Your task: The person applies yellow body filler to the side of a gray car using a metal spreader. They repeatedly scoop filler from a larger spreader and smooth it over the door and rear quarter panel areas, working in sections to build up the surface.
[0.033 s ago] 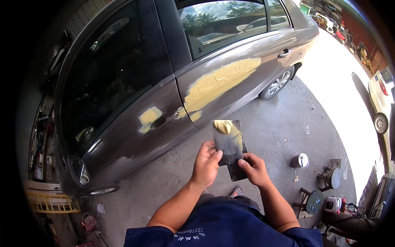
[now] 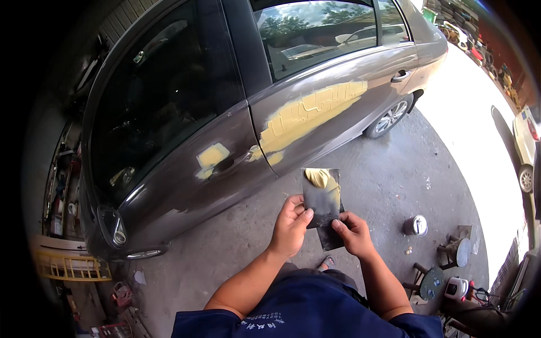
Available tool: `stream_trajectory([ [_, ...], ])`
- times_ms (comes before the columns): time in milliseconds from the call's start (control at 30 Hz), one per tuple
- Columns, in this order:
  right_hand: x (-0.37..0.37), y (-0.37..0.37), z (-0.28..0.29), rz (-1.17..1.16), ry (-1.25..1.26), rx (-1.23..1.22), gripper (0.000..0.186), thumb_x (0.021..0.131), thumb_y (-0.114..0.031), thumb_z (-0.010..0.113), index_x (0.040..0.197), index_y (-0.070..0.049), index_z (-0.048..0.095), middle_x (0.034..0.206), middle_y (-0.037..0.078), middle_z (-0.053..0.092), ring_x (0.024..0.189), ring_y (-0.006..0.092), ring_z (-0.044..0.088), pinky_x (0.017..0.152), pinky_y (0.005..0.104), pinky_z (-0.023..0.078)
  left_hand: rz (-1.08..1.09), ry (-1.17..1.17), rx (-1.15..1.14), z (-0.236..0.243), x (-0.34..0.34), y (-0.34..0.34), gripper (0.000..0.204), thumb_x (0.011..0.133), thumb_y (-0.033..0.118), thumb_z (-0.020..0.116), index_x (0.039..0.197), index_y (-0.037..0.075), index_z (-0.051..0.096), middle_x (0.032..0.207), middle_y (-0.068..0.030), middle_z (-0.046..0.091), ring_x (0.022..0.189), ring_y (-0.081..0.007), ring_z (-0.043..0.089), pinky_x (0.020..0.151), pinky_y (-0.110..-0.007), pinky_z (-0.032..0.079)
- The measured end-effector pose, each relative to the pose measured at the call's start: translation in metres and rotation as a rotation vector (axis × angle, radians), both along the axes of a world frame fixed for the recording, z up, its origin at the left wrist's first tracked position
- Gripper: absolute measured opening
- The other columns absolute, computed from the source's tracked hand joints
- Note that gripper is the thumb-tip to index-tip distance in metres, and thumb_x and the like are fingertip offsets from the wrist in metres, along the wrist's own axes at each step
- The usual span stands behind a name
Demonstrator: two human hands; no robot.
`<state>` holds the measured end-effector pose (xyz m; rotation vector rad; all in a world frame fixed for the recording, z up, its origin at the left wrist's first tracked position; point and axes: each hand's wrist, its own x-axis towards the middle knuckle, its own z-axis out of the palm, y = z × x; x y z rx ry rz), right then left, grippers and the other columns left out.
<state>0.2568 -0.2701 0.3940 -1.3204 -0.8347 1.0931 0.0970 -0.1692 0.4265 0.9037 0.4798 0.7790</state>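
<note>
My left hand (image 2: 289, 228) is closed on a dark, thin rectangular putty spreader (image 2: 324, 208), thumb on its face. A mound of yellow putty (image 2: 316, 178) sits on the far end of this sheet, with more smeared along its right edge. My right hand (image 2: 355, 234) pinches a second dark flat spreader (image 2: 331, 241), which lies partly beneath the first and sticks out toward me. Beyond both hands stands a grey-brown car (image 2: 197, 191). A wide yellow putty patch (image 2: 307, 115) with ridges covers its rear door, and a smaller patch (image 2: 213, 158) is by the front door handle.
On the concrete floor (image 2: 389, 169) to my right stand an open can (image 2: 416, 225) and two small stools (image 2: 456, 252). A white and red container (image 2: 457, 289) is near them. A yellow rack (image 2: 73, 266) lies at left. Another car (image 2: 527, 135) is outside at far right.
The car and floor items have shifted slightly to the right in the view. Both hands and the spreaders also appear a little farther right, with the same grip.
</note>
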Motion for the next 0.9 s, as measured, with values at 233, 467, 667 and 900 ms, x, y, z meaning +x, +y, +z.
stream_trajectory([
  [233, 0.031, 0.017, -0.026, -0.114, 0.028, 0.037, 0.015, 0.093, -0.016, 0.065, 0.092, -0.001, 0.062, 0.081, -0.003, 0.061, 0.074, 0.0045, 0.051, 0.068, 0.0217, 0.044, 0.392, 0.589, 0.307, -0.043, -0.046, 0.087, 0.033, 0.097, 0.017, 0.056, 0.126, 0.000, 0.055, 0.103, -0.0081, 0.066, 0.077, -0.0109, 0.062, 0.069, -0.025, 0.049],
  [467, 0.067, 0.025, -0.027, -0.227, 0.000, -0.057, 0.022, 0.095, -0.022, 0.063, 0.100, -0.001, 0.063, 0.086, 0.000, 0.064, 0.078, 0.0070, 0.057, 0.071, 0.0247, 0.048, 0.744, 1.281, 1.002, -0.140, -0.144, 0.226, 0.028, 0.089, 0.003, 0.055, 0.117, 0.003, 0.055, 0.119, -0.0184, 0.053, 0.098, -0.0404, 0.059, 0.085, -0.047, 0.047],
  [667, 0.094, 0.000, -0.020, -0.358, -0.012, -0.054, 0.025, 0.094, -0.023, 0.063, 0.104, 0.000, 0.062, 0.089, 0.001, 0.065, 0.081, 0.0076, 0.058, 0.073, 0.0254, 0.049, 0.336, 1.723, 0.777, -0.125, -0.083, 0.228, 0.057, 0.082, 0.007, 0.059, 0.132, 0.000, 0.035, 0.134, -0.0213, 0.041, 0.109, -0.0453, 0.055, 0.089, -0.051, 0.047],
  [900, 0.124, -0.030, -0.029, -0.436, -0.029, -0.022, 0.023, 0.094, -0.021, 0.063, 0.103, 0.000, 0.063, 0.088, 0.000, 0.065, 0.081, 0.0072, 0.058, 0.073, 0.0251, 0.048, 0.134, 1.826, 0.685, -0.118, -0.079, 0.255, 0.053, 0.076, 0.004, 0.053, 0.126, -0.001, 0.037, 0.135, -0.0253, 0.041, 0.112, -0.0475, 0.052, 0.093, -0.050, 0.046],
])
